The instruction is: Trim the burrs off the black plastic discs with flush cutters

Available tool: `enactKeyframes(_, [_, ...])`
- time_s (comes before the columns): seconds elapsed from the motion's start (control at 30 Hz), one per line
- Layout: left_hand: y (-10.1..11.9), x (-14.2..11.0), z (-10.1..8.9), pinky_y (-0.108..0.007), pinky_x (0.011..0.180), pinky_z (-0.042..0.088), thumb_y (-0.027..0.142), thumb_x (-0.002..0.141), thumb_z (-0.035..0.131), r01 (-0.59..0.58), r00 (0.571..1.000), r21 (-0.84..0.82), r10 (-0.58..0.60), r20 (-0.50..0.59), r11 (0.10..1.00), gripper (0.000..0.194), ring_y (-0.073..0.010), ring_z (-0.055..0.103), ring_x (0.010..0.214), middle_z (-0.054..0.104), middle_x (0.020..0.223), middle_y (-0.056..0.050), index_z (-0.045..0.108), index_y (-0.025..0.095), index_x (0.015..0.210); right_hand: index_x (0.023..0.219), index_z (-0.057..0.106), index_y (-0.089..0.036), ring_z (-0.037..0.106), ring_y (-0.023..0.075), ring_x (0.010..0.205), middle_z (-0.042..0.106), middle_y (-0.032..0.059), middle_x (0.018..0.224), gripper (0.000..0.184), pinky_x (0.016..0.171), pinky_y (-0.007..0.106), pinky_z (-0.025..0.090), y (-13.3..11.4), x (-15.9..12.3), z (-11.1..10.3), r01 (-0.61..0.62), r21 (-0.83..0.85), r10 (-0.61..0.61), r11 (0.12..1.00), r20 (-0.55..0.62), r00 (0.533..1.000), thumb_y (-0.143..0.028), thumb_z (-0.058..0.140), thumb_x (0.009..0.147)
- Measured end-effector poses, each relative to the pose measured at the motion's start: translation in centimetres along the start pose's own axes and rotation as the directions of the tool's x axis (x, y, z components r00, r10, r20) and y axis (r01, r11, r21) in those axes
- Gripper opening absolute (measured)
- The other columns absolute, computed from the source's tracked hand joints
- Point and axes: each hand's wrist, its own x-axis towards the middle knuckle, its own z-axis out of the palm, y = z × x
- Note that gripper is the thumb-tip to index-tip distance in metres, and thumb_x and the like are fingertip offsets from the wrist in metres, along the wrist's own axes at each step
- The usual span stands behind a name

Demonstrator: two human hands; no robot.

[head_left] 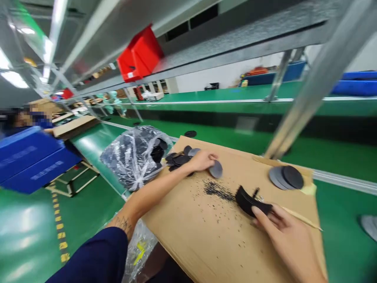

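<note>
My left hand reaches across the cardboard sheet, its fingers closed on the edge of a round grey disc. Beside that hand lies a loose heap of black and grey discs. Closer to me on the right, my right hand grips a black curved piece between thumb and fingers. Small black bits are scattered on the cardboard between the hands. Just behind the curved piece is a small dark, rod-like item. At the far right of the sheet several discs form a stack.
A clear plastic bag holding black discs stands left of the cardboard. Metal posts and a shelf with a red bin rise over the green bench. Blue boxes and a person are at far left.
</note>
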Motion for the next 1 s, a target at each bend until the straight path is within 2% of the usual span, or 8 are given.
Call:
enactKeyframes(0.07, [0.0, -0.6, 0.0, -0.021, 0.065, 0.054, 0.001, 0.071, 0.054, -0.024, 1.0, -0.081, 0.022, -0.022, 0.996, 0.033, -0.0073, 0.06, 0.061, 0.071, 0.09, -0.006, 0.067, 0.007, 0.1, 0.085, 0.068, -0.019, 0.07, 0.0238, 0.063, 0.074, 0.0091, 0.076, 0.05, 0.059, 0.037, 0.061, -1.6, -0.5, 0.3, -0.09, 0.084, 0.088, 0.992, 0.036, 0.996, -0.065, 0.075, 0.07])
enactKeyframes(0.2, [0.2, -3.8, 0.6, -0.022, 0.064, 0.055, 0.011, 0.074, 0.057, -0.05, 0.999, -0.242, 0.05, -0.007, 0.969, 0.035, -0.0102, 0.065, 0.07, 0.069, 0.098, -0.007, 0.064, 0.012, 0.108, 0.088, 0.067, -0.017, 0.066, 0.0197, 0.062, 0.071, 0.008, 0.078, 0.051, 0.061, 0.035, 0.06, -2.3, -1.4, 0.4, -0.131, 0.155, 0.123, 0.979, 0.057, 0.991, -0.065, 0.075, 0.072])
enactKeyframes(0.3, [0.6, -7.2, 2.0, -0.023, 0.063, 0.055, 0.021, 0.075, 0.064, -0.059, 0.997, -0.408, 0.07, 0.012, 0.911, 0.022, -0.0126, 0.065, 0.074, 0.067, 0.09, -0.004, 0.062, 0.015, 0.097, 0.085, 0.067, -0.017, 0.064, 0.0169, 0.06, 0.068, 0.0055, 0.076, 0.049, 0.062, 0.034, 0.061, -2.1, -2.0, 0.6, -0.191, 0.201, 0.168, 0.961, 0.128, 0.977, -0.063, 0.077, 0.071])
enactKeyframes(0.4, [0.8, -9.7, 4.0, -0.021, 0.063, 0.051, 0.027, 0.075, 0.07, -0.121, 0.993, -0.52, 0.105, -0.059, 0.846, 0.019, -0.0105, 0.061, 0.069, 0.062, 0.079, 0.001, 0.057, 0.017, 0.085, 0.077, 0.066, -0.017, 0.061, 0.0144, 0.061, 0.064, 0.0014, 0.069, 0.044, 0.063, 0.034, 0.063, -2.2, -2.5, 1.1, -0.256, 0.232, 0.211, 0.938, 0.205, 0.956, -0.06, 0.078, 0.072])
enactKeyframes(0.57, [0.0, -11.6, 5.9, -0.024, 0.073, 0.049, 0.025, 0.082, 0.067, -0.226, 0.971, -0.335, 0.186, -0.149, 0.915, 0.012, -0.012, 0.058, 0.075, 0.061, 0.078, 0.001, 0.058, 0.018, 0.083, 0.087, 0.07, -0.018, 0.066, 0.0176, 0.074, 0.069, 0.0033, 0.077, 0.037, 0.068, 0.033, 0.063, -2.7, -2.9, 1.6, -0.303, 0.256, 0.221, 0.918, 0.304, 0.927, -0.054, 0.076, 0.077])
enactKeyframes(0.67, [-0.9, -12.0, 5.8, -0.026, 0.078, 0.051, 0.026, 0.086, 0.066, -0.292, 0.954, -0.265, 0.26, -0.149, 0.919, 0.009, -0.0143, 0.06, 0.081, 0.066, 0.084, -0.002, 0.063, 0.018, 0.09, 0.091, 0.071, -0.018, 0.064, 0.0153, 0.07, 0.07, 0.0037, 0.08, 0.037, 0.066, 0.031, 0.062, -3.0, -3.0, 1.5, -0.319, 0.244, 0.227, 0.916, 0.339, 0.913, -0.053, 0.074, 0.079])
enactKeyframes(0.8, [-1.4, -12.4, 5.3, -0.029, 0.083, 0.054, 0.025, 0.089, 0.066, -0.388, 0.92, -0.167, 0.371, -0.128, 0.906, 0.013, -0.0163, 0.066, 0.088, 0.072, 0.095, -0.005, 0.067, 0.018, 0.1, 0.09, 0.069, -0.018, 0.061, 0.0133, 0.063, 0.067, 0.0013, 0.073, 0.036, 0.063, 0.029, 0.058, -3.4, -3.1, 1.4, -0.331, 0.199, 0.243, 0.923, 0.367, 0.898, -0.053, 0.072, 0.081])
enactKeyframes(1.0, [-0.9, -12.6, 5.5, -0.027, 0.071, 0.056, 0.023, 0.091, 0.063, -0.486, 0.862, 0.017, 0.482, -0.158, 0.874, 0.016, -0.0142, 0.066, 0.079, 0.074, 0.092, -0.005, 0.069, 0.019, 0.105, 0.079, 0.065, -0.02, 0.059, 0.0146, 0.062, 0.059, -0.0007, 0.066, 0.035, 0.059, 0.029, 0.054, -3.3, -3.4, 1.3, -0.241, 0.074, 0.206, 0.968, 0.321, 0.925, -0.054, 0.066, 0.086])
